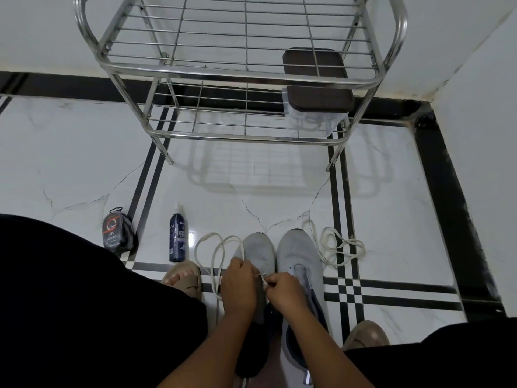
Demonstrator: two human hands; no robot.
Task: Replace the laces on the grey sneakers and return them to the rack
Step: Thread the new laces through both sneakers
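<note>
Down on the tiled floor before the rack [235,77], I lace the left grey sneaker [258,254]: left hand [240,287] clamps its side, right hand [282,289] pinches the lace [215,264] tip. Next, I judge, the opposite eyelet.

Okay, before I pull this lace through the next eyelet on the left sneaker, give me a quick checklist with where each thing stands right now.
1. Lace end held: ok, right hand pinches the white lace at the left sneaker.
2. Sneaker steadied: ok, left hand rests on it.
3. Lace slack free: ok, it loops loose on the floor beside the spray bottle.
4. Eyelet lined up: cannot tell, the hands hide it.
5. Second lace ready: ok, it lies to the right of the right sneaker.
6. Right sneaker laced: not ok, no lace shows in it.
</note>
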